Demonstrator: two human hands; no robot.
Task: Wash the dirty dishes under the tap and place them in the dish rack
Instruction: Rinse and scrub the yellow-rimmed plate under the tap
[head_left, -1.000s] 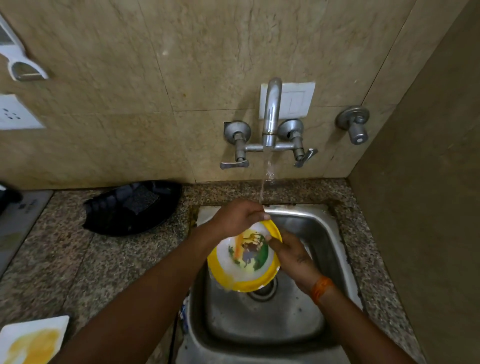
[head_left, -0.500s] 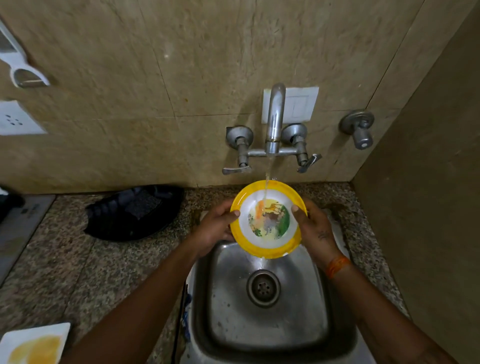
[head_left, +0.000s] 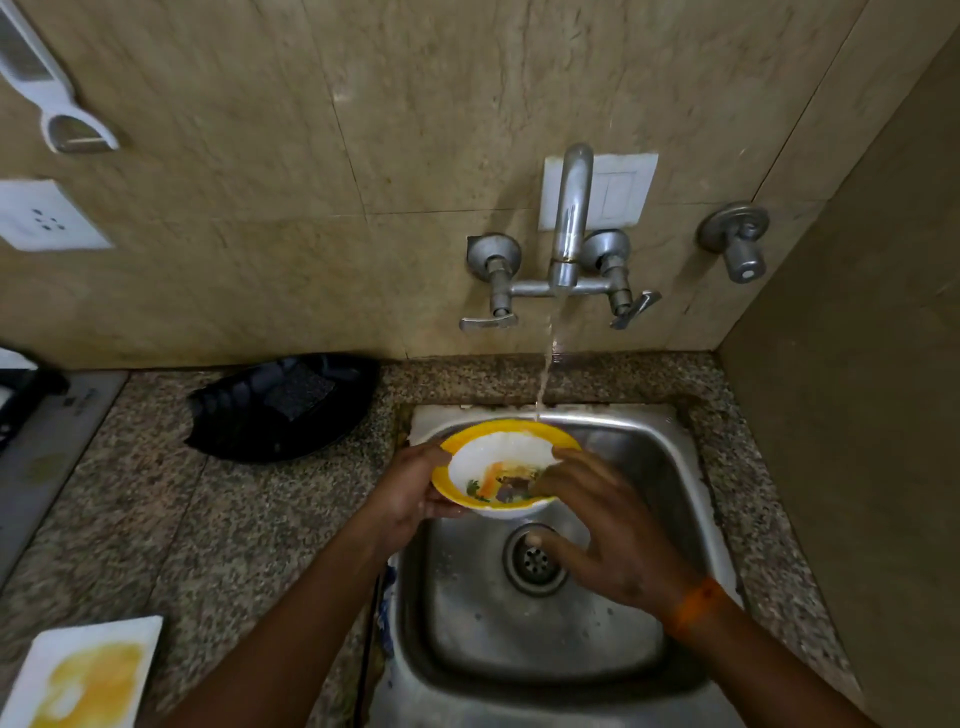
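A yellow-rimmed white bowl with a coloured picture inside is held over the steel sink. My left hand grips its left rim. My right hand is spread, its fingertips inside the bowl on the picture. Water runs from the wall tap and lands on the bowl's far rim. A white square plate smeared with yellow lies on the counter at the bottom left.
A black dish rack with a dark sponge in it sits on the granite counter left of the sink. A side wall stands close on the right. A stove edge is at the far left. The sink drain is uncovered.
The bowl came down from upright under the tap to a flatter tilt low over the sink. My right hand let go of the rim and moved inside the bowl.
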